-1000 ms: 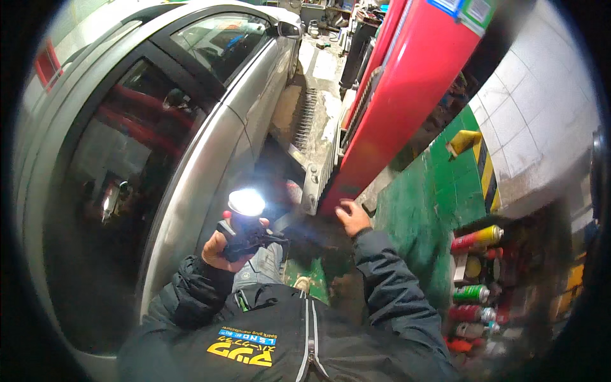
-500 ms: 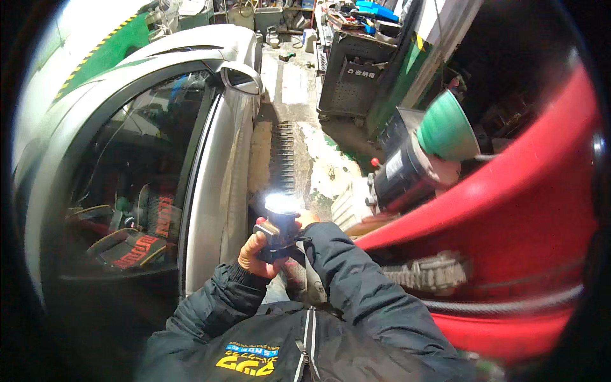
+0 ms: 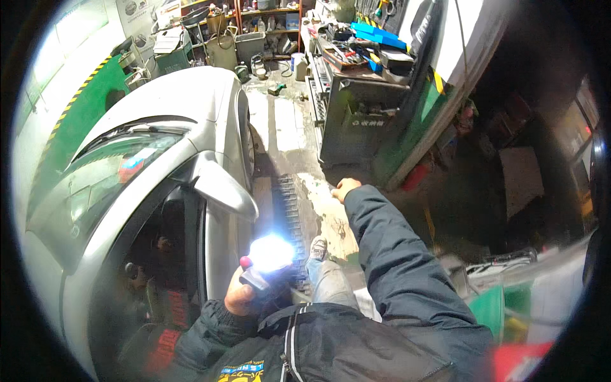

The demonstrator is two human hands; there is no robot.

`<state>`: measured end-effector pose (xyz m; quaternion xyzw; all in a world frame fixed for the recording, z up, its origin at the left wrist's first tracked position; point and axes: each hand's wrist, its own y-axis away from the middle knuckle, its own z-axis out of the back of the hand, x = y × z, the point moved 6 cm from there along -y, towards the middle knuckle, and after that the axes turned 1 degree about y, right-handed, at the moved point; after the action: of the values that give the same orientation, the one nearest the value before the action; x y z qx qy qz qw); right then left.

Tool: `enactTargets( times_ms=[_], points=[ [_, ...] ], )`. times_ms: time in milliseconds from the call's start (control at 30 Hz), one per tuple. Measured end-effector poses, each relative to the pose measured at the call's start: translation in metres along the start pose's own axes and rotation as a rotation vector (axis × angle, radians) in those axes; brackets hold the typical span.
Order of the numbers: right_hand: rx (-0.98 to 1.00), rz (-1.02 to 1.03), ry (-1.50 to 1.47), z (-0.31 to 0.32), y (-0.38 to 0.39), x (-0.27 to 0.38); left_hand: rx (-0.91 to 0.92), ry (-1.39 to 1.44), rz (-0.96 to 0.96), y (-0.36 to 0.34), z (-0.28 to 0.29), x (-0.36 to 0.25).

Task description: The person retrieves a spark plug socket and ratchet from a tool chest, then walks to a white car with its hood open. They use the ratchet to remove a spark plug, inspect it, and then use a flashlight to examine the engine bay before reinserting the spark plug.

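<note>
A lit flashlight [image 3: 272,256] glares white low in the middle of the head view. My left hand [image 3: 238,294] is wrapped round its dark body, thumb up beside the lamp, close to the silver car's door. The glare hides much of its shape. Stretched forward over the floor, my right hand [image 3: 345,190] is loosely curled, with nothing visible in it. It is apart from the flashlight and nearest to the dark tool cabinet [image 3: 356,127] ahead.
A silver car [image 3: 159,95] lines my left, its side mirror [image 3: 223,191] jutting toward me. A metal floor grating [image 3: 287,204] runs ahead. Blue cases [image 3: 379,35] and tools lie on the cabinet. Shelves [image 3: 270,32] stand at the back, with a small green object [image 3: 277,89] on the floor before them.
My right hand has left the flashlight and reached forward. The view has moved on past the car's mirror; the red panel and green-topped machine at right have mostly gone from sight.
</note>
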<state>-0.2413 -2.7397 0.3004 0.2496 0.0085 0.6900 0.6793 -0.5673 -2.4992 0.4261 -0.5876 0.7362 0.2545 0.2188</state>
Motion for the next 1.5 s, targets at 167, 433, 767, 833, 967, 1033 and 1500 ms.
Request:
enactTargets(
  times_ms=[167, 433, 767, 833, 967, 1033, 1500],
  points=[
    [-0.394, 0.116, -0.243, 0.159, -0.223, 0.027, -0.283, 0.332, 0.114, -0.162, 0.101, -0.064],
    [-0.627, 0.130, -0.247, 0.318, -0.454, 0.066, -0.045, -0.201, -0.383, -0.334, 0.036, -0.195],
    [-0.629, 0.056, 0.084, 0.389, -0.702, 0.107, 0.032, -0.162, -0.027, -0.664, 0.116, -0.266],
    [-0.634, -0.069, 0.175, 0.389, -0.744, 0.108, 0.118, -0.206, 0.002, -0.732, 0.127, -0.284],
    [-0.558, -0.214, 0.331, 0.389, -0.791, 0.112, 0.196, -0.060, 0.162, -0.835, 0.139, -0.313],
    [-0.488, -0.254, 0.369, 0.394, -0.791, 0.111, 0.224, -0.201, 0.249, -0.884, 0.141, -0.328],
    [-1.412, 0.033, -0.841, 0.503, -0.490, 0.051, 0.758, -0.148, 0.630, -1.003, 0.043, -0.246]
  ],
)
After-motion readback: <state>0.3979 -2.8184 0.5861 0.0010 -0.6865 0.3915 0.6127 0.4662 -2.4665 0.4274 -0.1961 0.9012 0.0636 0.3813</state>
